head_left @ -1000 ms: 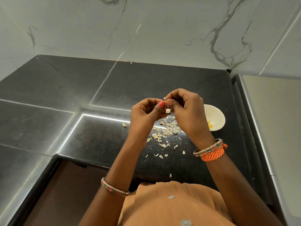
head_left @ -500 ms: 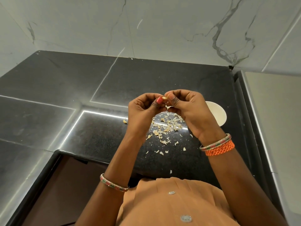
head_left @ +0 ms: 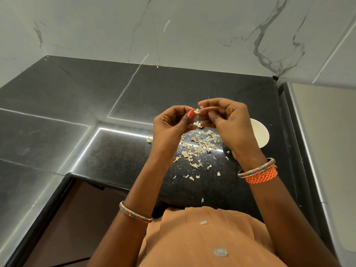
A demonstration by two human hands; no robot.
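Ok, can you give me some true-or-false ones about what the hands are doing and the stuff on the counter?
1. The left hand and the right hand both pinch a small pale piece at their fingertips. True.
2. The peel scraps lie inside the white bowl. False: they are scattered on the black counter, beside the bowl.
3. The white bowl stands to the right of the scraps, partly hidden behind the right hand. True.
4. The orange thread band is on the left wrist. False: it is on the right wrist, next to a bangle.
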